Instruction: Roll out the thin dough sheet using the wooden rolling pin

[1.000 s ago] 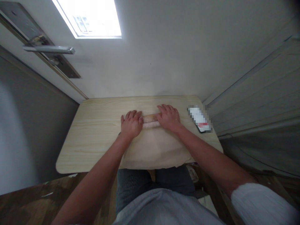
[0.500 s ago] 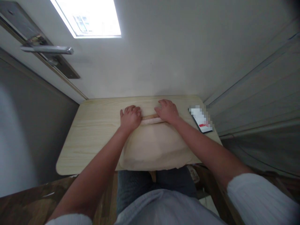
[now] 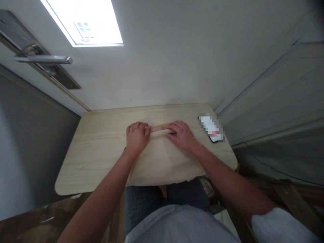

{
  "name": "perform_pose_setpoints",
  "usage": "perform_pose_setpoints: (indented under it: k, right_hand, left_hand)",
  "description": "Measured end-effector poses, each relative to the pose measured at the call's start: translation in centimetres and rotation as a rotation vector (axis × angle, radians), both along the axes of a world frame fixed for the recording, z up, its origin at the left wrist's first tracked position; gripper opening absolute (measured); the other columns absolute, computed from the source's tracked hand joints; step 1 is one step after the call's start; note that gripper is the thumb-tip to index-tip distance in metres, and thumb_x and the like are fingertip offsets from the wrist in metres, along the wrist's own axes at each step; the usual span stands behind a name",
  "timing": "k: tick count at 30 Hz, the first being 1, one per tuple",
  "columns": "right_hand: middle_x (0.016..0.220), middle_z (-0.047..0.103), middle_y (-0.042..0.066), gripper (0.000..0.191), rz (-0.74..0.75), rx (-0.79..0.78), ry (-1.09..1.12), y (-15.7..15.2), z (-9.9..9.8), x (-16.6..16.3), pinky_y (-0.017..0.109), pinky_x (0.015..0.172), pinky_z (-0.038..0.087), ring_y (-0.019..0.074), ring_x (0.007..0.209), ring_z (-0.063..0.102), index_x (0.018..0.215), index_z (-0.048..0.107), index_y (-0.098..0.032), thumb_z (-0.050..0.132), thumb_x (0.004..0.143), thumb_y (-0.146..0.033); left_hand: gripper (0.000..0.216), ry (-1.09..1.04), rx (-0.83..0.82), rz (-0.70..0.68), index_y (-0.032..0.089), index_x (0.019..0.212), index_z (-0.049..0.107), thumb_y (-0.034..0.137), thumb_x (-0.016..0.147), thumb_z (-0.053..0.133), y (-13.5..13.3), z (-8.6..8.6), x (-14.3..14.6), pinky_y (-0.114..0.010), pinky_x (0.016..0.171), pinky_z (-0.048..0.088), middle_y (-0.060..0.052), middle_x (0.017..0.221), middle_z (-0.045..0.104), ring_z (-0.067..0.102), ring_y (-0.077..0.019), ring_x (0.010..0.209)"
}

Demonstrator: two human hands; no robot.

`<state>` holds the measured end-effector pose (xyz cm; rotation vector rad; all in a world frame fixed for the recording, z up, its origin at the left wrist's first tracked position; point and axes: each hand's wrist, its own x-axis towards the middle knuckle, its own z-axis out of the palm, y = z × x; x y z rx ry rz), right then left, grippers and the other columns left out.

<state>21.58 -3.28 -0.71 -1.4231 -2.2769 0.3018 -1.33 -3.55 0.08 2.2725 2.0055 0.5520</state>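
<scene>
A wide, soft beige sheet point(image 3: 162, 162) lies over the middle of the table, its uneven near edge at the table's front; I cannot tell whether it is dough or cloth. Along its far edge runs a pale rolled or folded band point(image 3: 160, 133), with a slim wooden rod point(image 3: 159, 127) just behind it. My left hand point(image 3: 138, 135) is curled over the left end of the rod and band. At the right end, my right hand point(image 3: 182, 134) wraps its fingers over them, thumb on the near side. Both ends are hidden under my hands.
The pale wood-grain table point(image 3: 88, 145) stands against a white door point(image 3: 162, 81) with a metal handle point(image 3: 45, 59). A phone point(image 3: 211, 128), its screen blurred, lies at the table's right. Dark curtain-like material point(image 3: 278, 135) hangs on the right side.
My right hand's fingers have come down and curled around the rod and band. My left fingers have closed nearer the band, which shows more plainly. The view has shifted slightly.
</scene>
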Motion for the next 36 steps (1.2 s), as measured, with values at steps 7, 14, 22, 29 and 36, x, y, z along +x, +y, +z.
perform_pose_setpoints:
  k: [7,14,22,29,36]
  right_hand:
    - [0.116,0.066,0.007,0.025,0.002,0.070,0.046,-1.3,0.0,0.8,0.041,0.105,0.037,0.0244,0.116,0.052,0.106,0.070,-0.021,0.065,0.089,-0.039]
    - [0.121,0.065,0.008,0.026,-0.017,0.063,0.040,-5.1,-0.2,3.8,0.046,0.108,0.036,0.0267,0.121,0.051,0.108,0.069,-0.023,0.065,0.089,-0.040]
    - [0.130,0.063,0.009,0.026,-0.119,0.074,0.004,-7.2,-1.4,5.1,0.049,0.110,0.035,0.0291,0.128,0.048,0.109,0.069,-0.024,0.063,0.089,-0.040]
    - [0.148,0.050,0.012,0.053,-0.270,0.080,-0.136,-8.5,-1.9,3.2,0.061,0.113,0.021,0.0325,0.142,0.034,0.141,0.051,-0.024,0.045,0.098,-0.054]
    - [0.151,0.046,0.012,0.057,-0.305,0.063,-0.173,-7.0,-1.3,2.4,0.061,0.115,0.015,0.0323,0.143,0.034,0.149,0.040,-0.022,0.039,0.100,-0.052]
  left_hand:
    - [0.040,-0.062,-0.004,-0.084,0.022,0.103,0.070,0.044,0.100,0.036,-2.1,0.9,1.4,-0.039,0.095,0.042,-0.008,0.107,0.070,0.059,-0.0238,0.103]
    - [0.034,-0.113,0.000,-0.199,0.022,0.100,0.068,0.041,0.100,0.039,-5.3,0.7,3.3,-0.041,0.099,0.041,-0.007,0.107,0.069,0.058,-0.0239,0.107]
    - [0.030,-0.118,-0.020,-0.231,0.022,0.104,0.066,0.039,0.099,0.042,-7.0,0.0,5.0,-0.045,0.105,0.039,-0.009,0.117,0.067,0.058,-0.0248,0.114]
    - [0.040,0.002,-0.020,-0.186,0.025,0.134,0.054,0.039,0.101,0.037,-7.4,-0.5,5.4,-0.056,0.117,0.023,-0.008,0.147,0.053,0.037,-0.0273,0.142]
    - [0.048,0.069,-0.033,-0.178,0.028,0.144,0.047,0.042,0.101,0.031,-6.1,-0.3,5.7,-0.056,0.119,0.020,-0.006,0.153,0.046,0.032,-0.0280,0.145]
